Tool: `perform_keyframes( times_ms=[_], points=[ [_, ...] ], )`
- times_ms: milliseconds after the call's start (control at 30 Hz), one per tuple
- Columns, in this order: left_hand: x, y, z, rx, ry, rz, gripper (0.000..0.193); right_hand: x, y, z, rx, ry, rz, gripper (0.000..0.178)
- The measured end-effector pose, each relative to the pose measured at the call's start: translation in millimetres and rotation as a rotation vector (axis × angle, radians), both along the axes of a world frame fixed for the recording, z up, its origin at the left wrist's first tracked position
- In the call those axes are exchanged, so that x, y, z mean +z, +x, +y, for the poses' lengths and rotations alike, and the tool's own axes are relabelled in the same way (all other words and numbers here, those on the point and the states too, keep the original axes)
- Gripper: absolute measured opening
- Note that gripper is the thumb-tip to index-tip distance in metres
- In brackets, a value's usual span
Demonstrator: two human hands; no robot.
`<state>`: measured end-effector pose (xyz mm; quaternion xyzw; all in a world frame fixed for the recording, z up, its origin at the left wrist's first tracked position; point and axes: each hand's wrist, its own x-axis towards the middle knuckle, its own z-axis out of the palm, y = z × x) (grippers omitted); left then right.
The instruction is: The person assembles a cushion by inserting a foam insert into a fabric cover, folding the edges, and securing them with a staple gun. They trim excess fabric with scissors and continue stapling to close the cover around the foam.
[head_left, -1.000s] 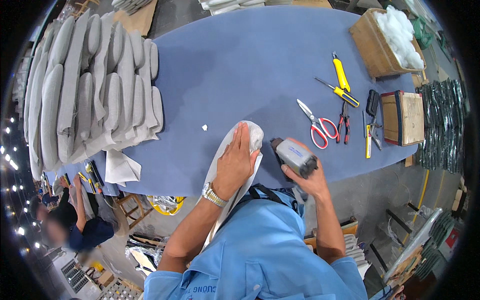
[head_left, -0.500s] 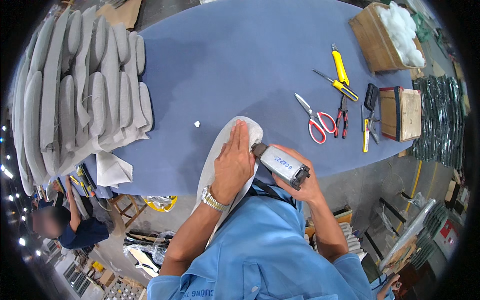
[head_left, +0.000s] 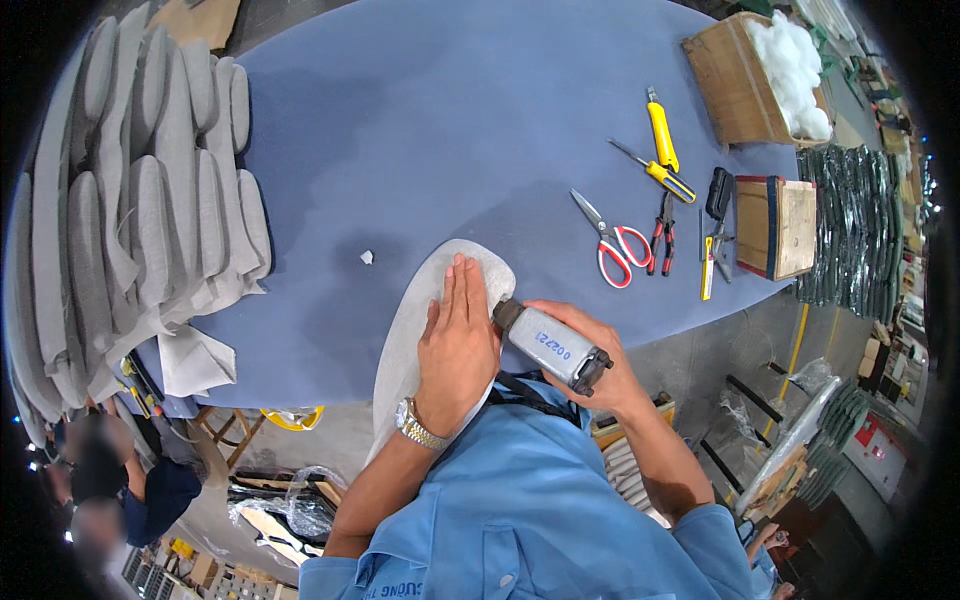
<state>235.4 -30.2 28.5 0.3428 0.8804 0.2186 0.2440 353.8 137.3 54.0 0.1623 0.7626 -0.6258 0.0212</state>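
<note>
A grey fabric-covered padded panel [head_left: 405, 330] with a rounded far end lies at the table's near edge, its lower part against my body. My left hand [head_left: 457, 345] rests flat on it, palm down, fingers stretched toward the rounded end. My right hand [head_left: 595, 345] is wrapped round a staple gun [head_left: 553, 345] with a silver body and black ends. Its black nose meets the panel's right edge, just beside my left fingers. My right fingers are partly hidden behind the tool.
Stacked grey padded pieces [head_left: 150, 200] fill the left side. To the right lie scissors [head_left: 610, 245], a screwdriver [head_left: 665, 180], a yellow cutter [head_left: 661, 130] and pliers [head_left: 662, 235]. A box of white stuffing [head_left: 735, 85] stands behind a wooden block [head_left: 775, 228]. People [head_left: 150, 490] work lower left.
The whole view has shifted slightly, moving the table items left. My left hand has slid a little back from the panel's rounded end, its little finger now apart. The staple gun stays at the edge.
</note>
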Motion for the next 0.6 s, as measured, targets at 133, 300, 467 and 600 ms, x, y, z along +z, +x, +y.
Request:
perform_keyframes(
  times_ms=[133, 300, 467, 600],
  points=[
    [-2, 2, 4, 0.030, 0.014, 0.045, 0.072, 1, -9, 8, 0.068, 0.050, 0.014, 0.067],
    [-3, -5, 4, 0.033, 0.023, 0.056, 0.072, 5, -16, -2, 0.011, 0.004, -0.145, 0.067],
    [-3, -3, -3, 0.050, 0.068, 0.067, 0.077, -12, -10, -5, -0.021, 0.030, 0.048, 0.067],
    [-1, 4, -2, 0.065, 0.030, 0.108, 0.077, -16, 4, 1, 0.005, 0.025, 0.035, 0.075]
  ],
)
